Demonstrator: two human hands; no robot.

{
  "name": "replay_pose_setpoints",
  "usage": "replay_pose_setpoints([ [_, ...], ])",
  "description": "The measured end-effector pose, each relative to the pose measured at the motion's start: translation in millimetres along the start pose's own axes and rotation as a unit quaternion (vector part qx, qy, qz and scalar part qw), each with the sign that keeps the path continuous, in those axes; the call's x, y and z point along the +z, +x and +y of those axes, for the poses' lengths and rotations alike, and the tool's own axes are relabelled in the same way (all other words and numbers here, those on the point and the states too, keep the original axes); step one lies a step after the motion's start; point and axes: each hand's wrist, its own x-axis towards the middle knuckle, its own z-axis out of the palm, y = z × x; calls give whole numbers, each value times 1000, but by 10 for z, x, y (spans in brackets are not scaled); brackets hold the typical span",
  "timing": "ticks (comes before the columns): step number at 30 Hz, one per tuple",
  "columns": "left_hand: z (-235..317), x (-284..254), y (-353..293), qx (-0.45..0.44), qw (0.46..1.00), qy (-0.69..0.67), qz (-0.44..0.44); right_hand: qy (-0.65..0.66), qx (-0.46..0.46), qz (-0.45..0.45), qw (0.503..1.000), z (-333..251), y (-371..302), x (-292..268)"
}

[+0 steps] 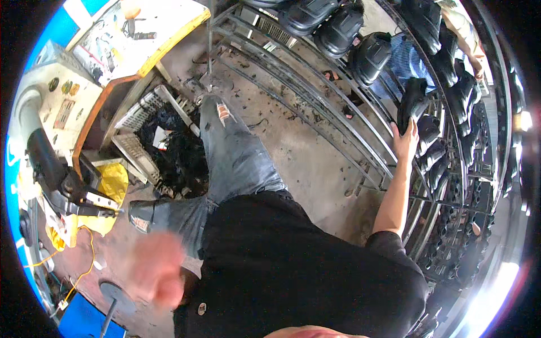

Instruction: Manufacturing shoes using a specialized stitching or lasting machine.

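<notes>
At the metal rack on my right, my right hand point(404, 142) reaches out with thumb and fingers closed round the near end of a black shoe point(415, 99). The shoe is among other black shoes point(429, 130) on the rack. My left hand point(158, 269) hangs low at my left side, near my jeans. Motion smears it, so its fingers cannot be made out, and nothing shows clearly in it.
Tubular bars of the rack point(315, 84) curve across the far right, with several black shoes point(339, 29) on top. Behind them, another person's arm point(470, 42) shows. A crate point(147, 110) of black scraps stands by my legs, beside a workbench point(169, 34) and a machine point(62, 107).
</notes>
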Motion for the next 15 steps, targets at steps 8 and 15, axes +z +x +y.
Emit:
replay_pose_setpoints([
  [8,250,1306,805,306,820,-477,-79,7,-98,65,993,-449,-153,-311],
  [15,354,1265,732,222,876,-410,-124,153,-167,106,968,-1619,-565,-1054],
])
